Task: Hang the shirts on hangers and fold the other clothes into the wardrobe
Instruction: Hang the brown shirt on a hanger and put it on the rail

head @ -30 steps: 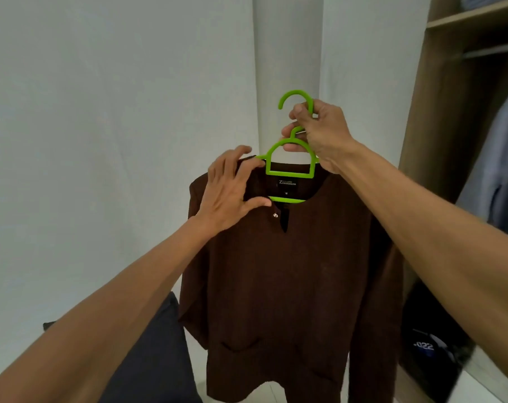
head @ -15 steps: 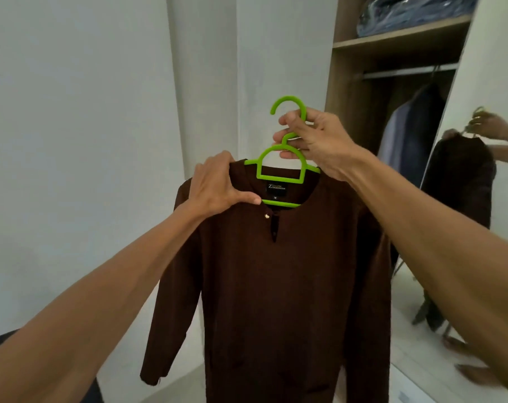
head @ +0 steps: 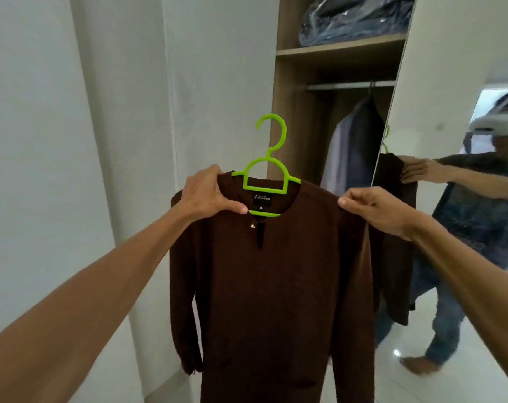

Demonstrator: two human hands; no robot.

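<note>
Brown long-sleeved shirt (head: 276, 286) hangs on a lime-green hanger (head: 264, 189), held up between both hands. The left hand (head: 206, 196) grips one shoulder, thumb across the front beside the collar; the right hand (head: 377, 210) pinches the other shoulder. The hanger's hook stands free above them. Beyond the right hand is the open wardrobe (head: 284, 82), with garments on its rail (head: 348, 85).

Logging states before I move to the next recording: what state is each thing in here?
brown shirt: held up in the air, hanging straight
green hanger: inside the shirt's neck, hook free, not on the rail
left hand: grips one shoulder
right hand: pinches the other shoulder
wardrobe: open, garments hanging inside
</note>
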